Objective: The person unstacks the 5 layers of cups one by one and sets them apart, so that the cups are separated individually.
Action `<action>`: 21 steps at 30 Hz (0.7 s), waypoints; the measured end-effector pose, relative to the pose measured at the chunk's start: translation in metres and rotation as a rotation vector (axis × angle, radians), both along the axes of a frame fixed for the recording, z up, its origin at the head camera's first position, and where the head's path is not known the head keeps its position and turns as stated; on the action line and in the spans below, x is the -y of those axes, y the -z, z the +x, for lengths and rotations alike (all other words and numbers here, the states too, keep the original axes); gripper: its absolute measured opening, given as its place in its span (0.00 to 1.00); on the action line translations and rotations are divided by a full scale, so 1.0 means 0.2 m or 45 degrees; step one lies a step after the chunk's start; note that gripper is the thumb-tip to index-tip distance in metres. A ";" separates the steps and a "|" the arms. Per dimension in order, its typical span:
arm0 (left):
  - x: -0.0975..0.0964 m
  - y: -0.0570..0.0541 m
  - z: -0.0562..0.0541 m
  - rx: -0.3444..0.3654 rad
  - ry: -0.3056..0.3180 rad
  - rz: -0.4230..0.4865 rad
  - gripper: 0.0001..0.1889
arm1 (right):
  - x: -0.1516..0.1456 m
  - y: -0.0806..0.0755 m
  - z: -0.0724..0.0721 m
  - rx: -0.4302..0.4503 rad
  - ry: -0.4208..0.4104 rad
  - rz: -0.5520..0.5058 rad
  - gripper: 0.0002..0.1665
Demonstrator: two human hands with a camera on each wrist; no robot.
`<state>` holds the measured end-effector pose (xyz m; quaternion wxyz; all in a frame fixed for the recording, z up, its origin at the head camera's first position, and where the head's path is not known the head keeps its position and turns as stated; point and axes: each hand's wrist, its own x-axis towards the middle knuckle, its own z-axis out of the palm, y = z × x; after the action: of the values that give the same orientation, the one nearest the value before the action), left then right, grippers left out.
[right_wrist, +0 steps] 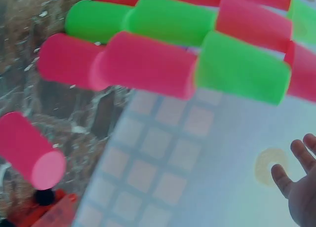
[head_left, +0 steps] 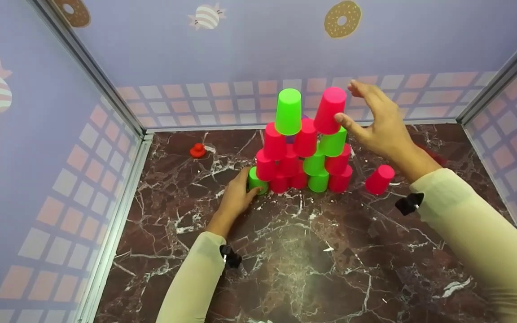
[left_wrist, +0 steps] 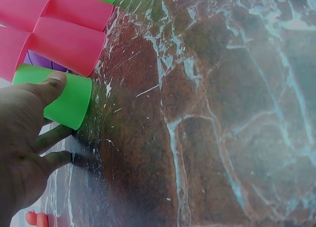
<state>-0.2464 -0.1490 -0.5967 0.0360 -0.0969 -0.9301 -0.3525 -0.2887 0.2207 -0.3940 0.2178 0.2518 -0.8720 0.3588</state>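
Pink and green plastic cups stand upside down in a stepped stack. A green cup (head_left: 288, 112) and a pink cup (head_left: 330, 110) top it. My left hand (head_left: 235, 197) holds the green cup (left_wrist: 71, 98) at the bottom left corner, thumb on its near side, some fingers hidden behind it. My right hand (head_left: 382, 121) is beside the top pink cup, fingers spread. In the head view its thumb overlaps that cup's edge; the right wrist view shows a gap between the hand (right_wrist: 303, 187) and the cups.
A single pink cup (head_left: 379, 179) stands right of the stack. Behind it lies a red object (right_wrist: 44, 212), partly hidden. A small red duck-like toy (head_left: 198, 150) sits at the left. Something purple (left_wrist: 47, 60) shows behind the stack. Panels enclose the marble-patterned surface (head_left: 294, 269).
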 end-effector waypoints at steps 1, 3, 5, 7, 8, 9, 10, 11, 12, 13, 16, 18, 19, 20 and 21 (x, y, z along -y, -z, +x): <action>0.00 0.00 0.00 0.000 0.000 -0.001 0.32 | 0.02 -0.02 0.00 0.002 -0.007 0.007 0.44; 0.00 0.00 0.00 -0.003 0.001 0.000 0.32 | 0.06 -0.04 0.00 0.011 -0.013 0.025 0.45; 0.00 0.00 0.00 0.000 0.002 0.005 0.31 | 0.09 -0.06 -0.01 0.028 -0.013 0.052 0.45; 0.00 0.00 0.00 0.006 0.000 0.007 0.31 | 0.10 -0.06 -0.01 0.055 -0.008 0.072 0.44; 0.00 0.00 0.00 0.010 -0.003 0.007 0.31 | 0.11 -0.06 0.00 0.068 -0.002 0.082 0.43; 0.00 0.01 0.00 0.015 -0.006 0.006 0.31 | 0.11 -0.06 0.00 0.082 0.001 0.087 0.43; 0.00 0.01 0.00 0.019 -0.009 0.007 0.31 | 0.11 -0.06 0.00 0.092 0.003 0.093 0.42; 0.00 0.01 0.00 0.024 -0.012 0.006 0.31 | 0.11 -0.06 0.00 0.099 0.006 0.096 0.42; 0.00 0.01 0.00 0.026 -0.014 0.007 0.31 | 0.12 -0.06 0.00 0.105 0.009 0.096 0.42; 0.00 0.01 0.00 0.025 -0.015 0.006 0.31 | 0.12 -0.06 0.00 0.110 0.011 0.094 0.42; 0.00 0.00 0.00 0.015 -0.005 0.015 0.31 | 0.11 -0.07 0.00 0.122 0.012 0.077 0.41; 0.00 0.01 0.00 -0.002 0.007 0.024 0.31 | 0.10 -0.09 0.00 0.123 0.013 0.063 0.40; 0.00 0.01 0.00 -0.011 0.012 0.027 0.31 | 0.09 -0.09 0.00 0.121 0.012 0.057 0.40; 0.00 0.01 0.00 -0.024 0.017 0.031 0.31 | 0.08 -0.10 0.00 0.114 0.009 0.053 0.40; 0.00 0.01 0.00 -0.036 0.020 0.035 0.31 | 0.07 -0.11 0.00 0.105 0.006 0.049 0.39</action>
<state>-0.2470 -0.1499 -0.5980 0.0476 -0.1088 -0.9238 -0.3640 -0.2885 0.2057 -0.3721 0.1777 0.2388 -0.8876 0.3515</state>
